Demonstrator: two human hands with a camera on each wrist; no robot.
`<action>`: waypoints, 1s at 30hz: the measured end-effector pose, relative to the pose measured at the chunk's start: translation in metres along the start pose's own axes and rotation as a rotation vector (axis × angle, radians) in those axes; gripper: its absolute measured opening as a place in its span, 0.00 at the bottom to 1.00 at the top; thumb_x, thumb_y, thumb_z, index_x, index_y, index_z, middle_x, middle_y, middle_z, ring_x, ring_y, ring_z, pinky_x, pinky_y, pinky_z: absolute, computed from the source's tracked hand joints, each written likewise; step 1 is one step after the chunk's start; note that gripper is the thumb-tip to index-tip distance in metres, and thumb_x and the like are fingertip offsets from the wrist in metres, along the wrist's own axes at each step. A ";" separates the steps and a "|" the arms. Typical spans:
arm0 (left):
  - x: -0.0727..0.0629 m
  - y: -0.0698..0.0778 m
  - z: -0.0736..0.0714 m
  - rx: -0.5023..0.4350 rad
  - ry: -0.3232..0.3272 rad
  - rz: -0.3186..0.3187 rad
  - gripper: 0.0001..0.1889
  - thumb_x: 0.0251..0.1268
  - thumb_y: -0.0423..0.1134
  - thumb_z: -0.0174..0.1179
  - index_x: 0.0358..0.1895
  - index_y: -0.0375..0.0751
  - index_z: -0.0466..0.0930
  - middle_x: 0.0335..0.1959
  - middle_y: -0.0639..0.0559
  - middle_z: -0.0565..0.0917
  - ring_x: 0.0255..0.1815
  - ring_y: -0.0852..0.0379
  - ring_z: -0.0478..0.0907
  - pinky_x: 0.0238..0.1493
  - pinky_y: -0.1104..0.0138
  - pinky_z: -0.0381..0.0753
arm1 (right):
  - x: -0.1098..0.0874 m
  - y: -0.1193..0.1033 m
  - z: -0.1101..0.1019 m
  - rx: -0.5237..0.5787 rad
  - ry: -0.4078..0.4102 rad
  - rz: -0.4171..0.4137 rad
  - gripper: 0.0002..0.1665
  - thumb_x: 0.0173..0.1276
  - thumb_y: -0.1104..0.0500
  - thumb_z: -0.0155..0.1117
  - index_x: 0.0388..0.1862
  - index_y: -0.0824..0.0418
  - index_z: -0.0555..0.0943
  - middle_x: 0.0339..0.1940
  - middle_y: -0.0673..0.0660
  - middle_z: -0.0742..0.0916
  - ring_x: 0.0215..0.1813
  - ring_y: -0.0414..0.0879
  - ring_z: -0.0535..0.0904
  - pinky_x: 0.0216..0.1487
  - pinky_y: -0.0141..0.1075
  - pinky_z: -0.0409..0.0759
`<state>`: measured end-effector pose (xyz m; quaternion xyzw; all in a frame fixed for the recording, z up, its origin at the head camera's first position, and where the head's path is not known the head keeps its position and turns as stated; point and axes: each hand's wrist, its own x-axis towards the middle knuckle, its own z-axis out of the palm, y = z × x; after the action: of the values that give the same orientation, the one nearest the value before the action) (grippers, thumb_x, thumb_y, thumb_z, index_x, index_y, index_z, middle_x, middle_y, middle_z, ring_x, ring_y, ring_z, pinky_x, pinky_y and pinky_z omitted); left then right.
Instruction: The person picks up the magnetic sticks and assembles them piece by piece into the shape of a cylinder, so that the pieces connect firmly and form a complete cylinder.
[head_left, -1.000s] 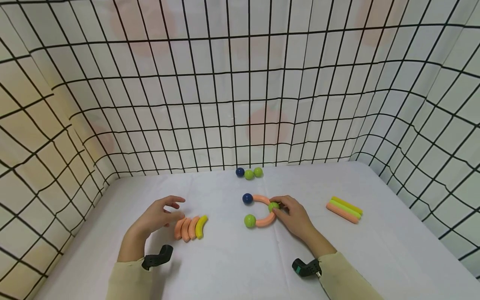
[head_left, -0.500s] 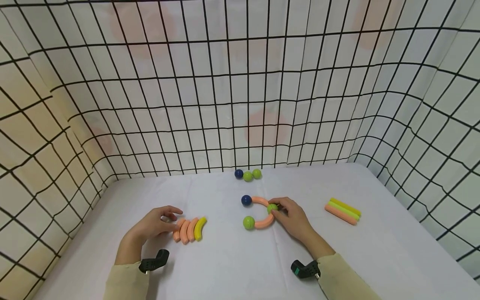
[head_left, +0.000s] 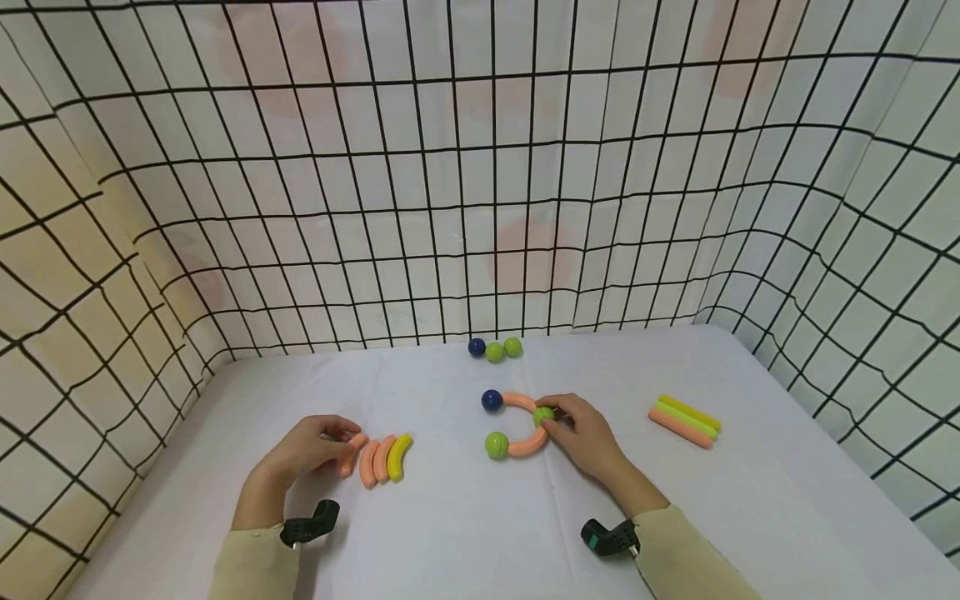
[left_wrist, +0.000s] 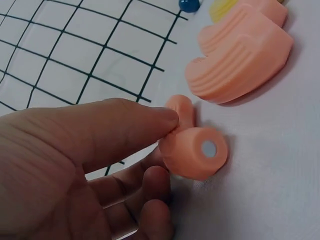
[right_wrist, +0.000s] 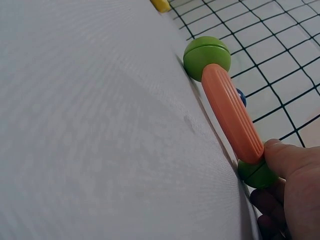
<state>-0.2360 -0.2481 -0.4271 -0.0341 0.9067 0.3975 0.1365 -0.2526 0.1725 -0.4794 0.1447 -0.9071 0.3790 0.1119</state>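
Observation:
My left hand (head_left: 309,448) pinches a curved orange rod (left_wrist: 195,152) between thumb and fingers; a grey disc shows in the rod's end. Beside it lie two more curved orange rods (head_left: 368,464) and a curved yellow rod (head_left: 399,457). My right hand (head_left: 588,433) grips a green ball (head_left: 543,416) in the middle of a joined, open curve. From that ball one orange rod (head_left: 519,400) runs to a dark blue ball (head_left: 492,400). Another orange rod (right_wrist: 232,112) runs to a second green ball (head_left: 497,445).
Near the back edge of the white table (head_left: 450,533) sit a dark blue ball (head_left: 477,347) and two green balls (head_left: 494,352). Straight orange, green and yellow rods (head_left: 684,422) lie at the right. A white wall with a black grid (head_left: 465,183) encloses the back and sides.
My left hand has come down to the leftmost curved orange rod, taken hold of it and drawn it slightly apart from the row. The right hand keeps its hold on the green ball.

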 end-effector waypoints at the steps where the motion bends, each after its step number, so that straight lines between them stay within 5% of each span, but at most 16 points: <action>1: 0.001 0.000 0.000 0.007 0.006 -0.005 0.20 0.61 0.40 0.69 0.54 0.36 0.83 0.42 0.46 0.81 0.36 0.54 0.73 0.34 0.67 0.74 | 0.000 0.000 0.000 -0.001 0.001 0.000 0.17 0.69 0.58 0.67 0.56 0.52 0.82 0.50 0.50 0.86 0.51 0.43 0.80 0.54 0.43 0.80; 18: -0.003 0.008 0.008 0.054 0.075 -0.012 0.17 0.63 0.45 0.68 0.45 0.34 0.84 0.16 0.51 0.81 0.27 0.56 0.75 0.31 0.68 0.72 | 0.000 0.001 0.001 -0.004 -0.011 0.021 0.18 0.69 0.57 0.67 0.57 0.52 0.82 0.52 0.51 0.85 0.51 0.44 0.79 0.55 0.44 0.79; 26: 0.002 0.009 0.009 -0.042 0.146 -0.083 0.18 0.67 0.44 0.65 0.51 0.33 0.81 0.19 0.49 0.79 0.27 0.54 0.73 0.31 0.65 0.70 | 0.000 0.001 0.000 -0.007 -0.010 0.019 0.17 0.69 0.57 0.67 0.57 0.53 0.82 0.51 0.51 0.85 0.51 0.44 0.79 0.54 0.43 0.79; 30: 0.003 0.011 0.009 -0.083 0.188 -0.071 0.18 0.67 0.43 0.64 0.51 0.32 0.80 0.21 0.49 0.78 0.26 0.54 0.73 0.30 0.66 0.71 | 0.000 0.001 0.000 -0.006 -0.012 0.023 0.17 0.69 0.58 0.67 0.57 0.52 0.82 0.51 0.51 0.85 0.52 0.44 0.80 0.55 0.44 0.79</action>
<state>-0.2384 -0.2339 -0.4262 -0.1090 0.8966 0.4246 0.0632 -0.2531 0.1726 -0.4800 0.1363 -0.9105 0.3766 0.1026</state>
